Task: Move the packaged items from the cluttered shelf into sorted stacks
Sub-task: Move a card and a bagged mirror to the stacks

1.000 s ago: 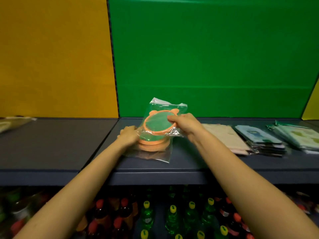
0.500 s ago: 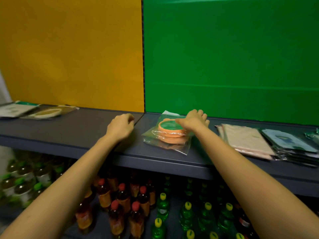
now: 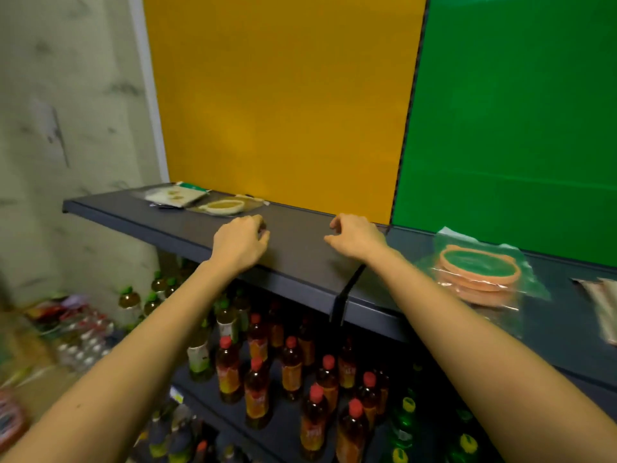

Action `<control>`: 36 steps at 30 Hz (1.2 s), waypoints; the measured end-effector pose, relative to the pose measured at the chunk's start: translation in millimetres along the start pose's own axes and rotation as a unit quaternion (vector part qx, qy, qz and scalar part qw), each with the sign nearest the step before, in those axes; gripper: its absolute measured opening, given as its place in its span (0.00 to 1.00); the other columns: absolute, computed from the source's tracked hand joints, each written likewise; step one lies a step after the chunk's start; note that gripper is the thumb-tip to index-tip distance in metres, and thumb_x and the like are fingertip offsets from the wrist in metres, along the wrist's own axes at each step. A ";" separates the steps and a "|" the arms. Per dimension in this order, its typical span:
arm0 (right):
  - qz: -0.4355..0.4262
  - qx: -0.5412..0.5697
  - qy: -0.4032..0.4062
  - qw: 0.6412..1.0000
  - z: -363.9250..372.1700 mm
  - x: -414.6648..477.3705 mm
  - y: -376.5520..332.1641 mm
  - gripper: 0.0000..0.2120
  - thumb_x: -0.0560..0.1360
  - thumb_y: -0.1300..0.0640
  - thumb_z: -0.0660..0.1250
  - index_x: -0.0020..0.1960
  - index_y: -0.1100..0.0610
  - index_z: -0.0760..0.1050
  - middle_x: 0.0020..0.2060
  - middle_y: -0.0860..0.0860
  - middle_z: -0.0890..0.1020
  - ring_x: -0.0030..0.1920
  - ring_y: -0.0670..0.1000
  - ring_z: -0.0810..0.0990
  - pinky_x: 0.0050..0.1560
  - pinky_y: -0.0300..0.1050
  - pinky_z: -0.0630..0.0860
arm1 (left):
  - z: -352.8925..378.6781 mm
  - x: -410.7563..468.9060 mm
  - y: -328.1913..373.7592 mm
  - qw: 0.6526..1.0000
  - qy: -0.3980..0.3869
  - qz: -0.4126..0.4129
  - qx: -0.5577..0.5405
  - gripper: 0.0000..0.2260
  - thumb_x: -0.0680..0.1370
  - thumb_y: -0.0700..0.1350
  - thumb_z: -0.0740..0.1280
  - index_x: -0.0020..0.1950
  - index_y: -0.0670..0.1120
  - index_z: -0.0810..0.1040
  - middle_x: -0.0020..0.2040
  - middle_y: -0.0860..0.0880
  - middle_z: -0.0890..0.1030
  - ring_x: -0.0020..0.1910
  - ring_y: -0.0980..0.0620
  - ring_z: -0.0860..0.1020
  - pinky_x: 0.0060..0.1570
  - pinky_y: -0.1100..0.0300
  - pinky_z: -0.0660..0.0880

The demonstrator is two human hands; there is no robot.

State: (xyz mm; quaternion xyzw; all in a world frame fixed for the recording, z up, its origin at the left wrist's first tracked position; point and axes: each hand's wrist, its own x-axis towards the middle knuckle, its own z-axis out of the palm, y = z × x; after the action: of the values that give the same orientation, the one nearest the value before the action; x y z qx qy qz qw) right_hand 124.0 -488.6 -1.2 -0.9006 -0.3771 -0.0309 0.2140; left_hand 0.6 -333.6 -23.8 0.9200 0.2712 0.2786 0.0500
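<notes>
Packaged items lie in two groups on a dark grey shelf (image 3: 300, 272). To the right, below a green back panel (image 3: 521, 128), a stack of orange-rimmed round pieces with green centres (image 3: 479, 274) rests flat inside clear plastic bags, well clear of both hands. At the frame's right edge, the corner of another flat packet (image 3: 606, 305) is just visible beside that stack. At the far left end of the shelf, below a yellow back panel (image 3: 283, 101), a pale flat packet with a green strip (image 3: 175, 195) lies next to a bagged yellowish ring (image 3: 225, 206), the two overlapping or touching at their edges.

Between these groups, the person's left hand (image 3: 240, 243) hovers over or rests on the bare shelf surface, fingers curled loosely inward and holding nothing, just short of the bagged ring. The right hand (image 3: 355, 237) is beside it, near the seam where the yellow and green panels meet, fingers bent and likewise empty. Both bare forearms reach up from the lower corners of the frame.

Below the shelf stand rows of bottles (image 3: 257, 379) with red, green and yellow caps. A pale wall (image 3: 73, 95) fills the left side.
</notes>
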 end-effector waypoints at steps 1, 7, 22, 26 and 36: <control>-0.002 0.004 -0.008 1.000 8.4 9.0 -14.2 0.19 0.77 0.50 0.62 0.67 0.53 0.70 0.65 0.52 0.75 0.64 0.56 0.73 0.60 0.51 0.74 | -3.7 3.4 -18.3 1.000 -0.002 -0.007 0.010 0.14 0.79 0.49 0.59 0.59 0.44 0.76 0.59 0.44 0.80 0.57 0.41 0.77 0.50 0.51 0.73; 0.010 0.029 -0.030 0.999 60.3 64.3 -102.3 0.18 0.76 0.49 0.62 0.65 0.52 0.72 0.65 0.52 0.75 0.64 0.57 0.74 0.60 0.50 0.72 | -25.0 28.8 -136.5 0.998 -0.002 -0.020 0.055 0.13 0.78 0.50 0.59 0.56 0.45 0.76 0.58 0.43 0.80 0.57 0.41 0.77 0.49 0.50 0.74; 0.151 0.072 -0.052 0.985 162.5 192.8 -188.0 0.40 0.72 0.30 0.55 0.67 0.62 0.70 0.70 0.60 0.69 0.71 0.62 0.64 0.67 0.54 0.65 | -11.4 91.9 -309.4 0.999 -0.001 -0.049 0.019 0.14 0.79 0.50 0.60 0.58 0.45 0.77 0.56 0.45 0.81 0.54 0.45 0.78 0.51 0.50 0.77; 0.217 0.104 -0.020 0.970 173.5 231.1 -191.6 0.47 0.68 0.26 0.56 0.74 0.60 0.61 0.74 0.60 0.61 0.73 0.61 0.59 0.70 0.55 0.61 | 3.0 127.9 -332.5 0.998 0.004 -0.047 0.029 0.14 0.79 0.51 0.59 0.59 0.46 0.76 0.57 0.45 0.80 0.56 0.44 0.78 0.50 0.51 0.75; 0.195 0.249 -0.095 0.944 168.7 322.0 -196.5 0.20 0.69 0.50 0.74 0.52 0.62 0.73 0.47 0.55 0.78 0.41 0.50 0.82 0.39 0.39 0.79 | 39.5 239.5 -367.9 0.996 -0.019 -0.070 0.043 0.24 0.77 0.60 0.58 0.60 0.43 0.76 0.57 0.42 0.80 0.55 0.43 0.77 0.50 0.50 0.77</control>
State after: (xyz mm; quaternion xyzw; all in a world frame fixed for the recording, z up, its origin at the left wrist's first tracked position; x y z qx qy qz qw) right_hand 199.9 -82.5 -13.0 -0.8730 -0.2085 0.1919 0.3970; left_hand 15.7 106.9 -30.2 0.9050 0.3460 0.2451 0.0347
